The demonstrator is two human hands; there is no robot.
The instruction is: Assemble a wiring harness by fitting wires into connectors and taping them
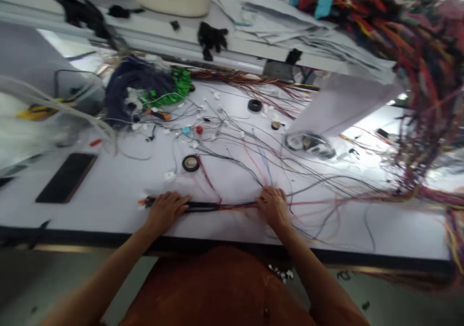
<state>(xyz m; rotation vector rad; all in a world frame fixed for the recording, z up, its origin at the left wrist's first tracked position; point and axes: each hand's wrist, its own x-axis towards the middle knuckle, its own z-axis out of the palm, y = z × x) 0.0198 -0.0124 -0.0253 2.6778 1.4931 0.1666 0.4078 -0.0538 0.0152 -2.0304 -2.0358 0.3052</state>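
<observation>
A wire harness (237, 205) lies along the front of the white table, its left part in a black sleeve (203, 206) with an orange tip at the far left end. My left hand (167, 210) is closed over the sleeved end. Farther right, my right hand (271, 205) wraps round the loose coloured wires, which fan out beyond it to the right. Between the hands the bundle runs fairly straight, with a thin red branch rising from it. A roll of black tape (191, 163) lies just behind the bundle.
A dark phone-like slab (67, 178) lies at the left. Thin wires with connectors spread across the middle, near another black tape roll (254, 105). A dark cable coil (125, 86) sits behind. Thick bunches of coloured wires (409, 65) hang at the right. Papers (268, 16) rest on the shelf.
</observation>
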